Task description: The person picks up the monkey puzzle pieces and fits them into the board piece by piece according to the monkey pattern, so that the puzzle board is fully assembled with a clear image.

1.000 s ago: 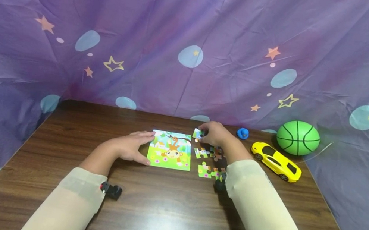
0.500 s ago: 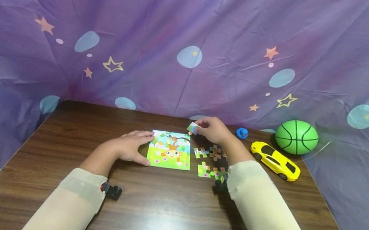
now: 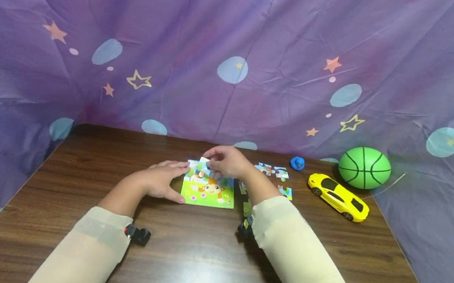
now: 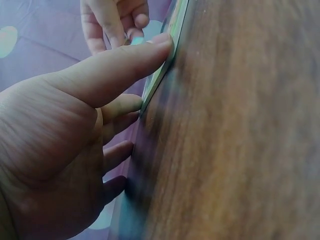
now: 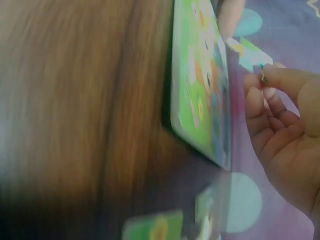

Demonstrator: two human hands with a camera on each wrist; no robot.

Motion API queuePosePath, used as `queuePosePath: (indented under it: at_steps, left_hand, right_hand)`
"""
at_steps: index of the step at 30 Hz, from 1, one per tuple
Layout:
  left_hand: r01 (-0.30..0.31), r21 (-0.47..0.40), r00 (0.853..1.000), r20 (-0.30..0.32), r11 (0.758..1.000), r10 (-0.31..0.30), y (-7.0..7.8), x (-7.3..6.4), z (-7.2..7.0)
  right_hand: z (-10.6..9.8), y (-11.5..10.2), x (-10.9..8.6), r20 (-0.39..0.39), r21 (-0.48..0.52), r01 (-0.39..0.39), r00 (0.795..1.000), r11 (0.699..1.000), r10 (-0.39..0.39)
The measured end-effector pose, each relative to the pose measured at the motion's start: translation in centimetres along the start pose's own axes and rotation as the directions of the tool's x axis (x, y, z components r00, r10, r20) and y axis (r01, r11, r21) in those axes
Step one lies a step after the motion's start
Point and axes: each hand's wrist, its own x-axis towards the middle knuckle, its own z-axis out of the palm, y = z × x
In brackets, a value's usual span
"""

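Note:
A square puzzle board (image 3: 207, 197) printed with a monkey lies flat on the table. At its left side rests my left hand (image 3: 162, 181), thumb and fingers spread and relaxed; the thumb touches the board's edge in the left wrist view. Above the board's upper part, my right hand (image 3: 228, 162) pinches a puzzle piece (image 5: 250, 54) between thumb and fingertips. That piece is held tilted and clear of the board in the right wrist view. Right of the board lie loose puzzle pieces (image 3: 285, 192), some of them hidden beneath my right forearm.
A yellow toy car (image 3: 337, 197) stands at the table's right, with a green ball (image 3: 364, 168) behind it. Near the back edge sits a small blue toy (image 3: 297, 163). A purple curtain (image 3: 185, 63) hangs directly behind the wooden table (image 3: 182, 252).
My right hand picked up the puzzle piece at the back right of the board and carried it left over the board's upper part. The left hand stayed in place.

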Motion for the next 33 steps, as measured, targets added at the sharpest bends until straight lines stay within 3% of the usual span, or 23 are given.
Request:
queuePosePath:
  at_steps: [7, 16, 33]
  left_hand:
    - [-0.001, 0.005, 1.000, -0.002, 1.000, 0.001, -0.2, 0.0, 0.1]
    - [0.005, -0.008, 1.000, 0.006, 1.000, -0.005, -0.2, 0.1, 0.2]
    - [0.013, -0.012, 1.000, 0.011, 1.000, -0.013, -0.1, 0.0, 0.1]
  right_hand:
    - [1.3, -0.7, 0.8, -0.016, -0.100, 0.004, 1.000, 0.995, -0.005]
    - [2.1, -0.7, 1.6, -0.005, -0.280, -0.028, 1.000, 0.960, 0.028]
    - [2.7, -0.1, 2.1, 0.015, -0.363, -0.027, 0.999, 0.931, 0.035]
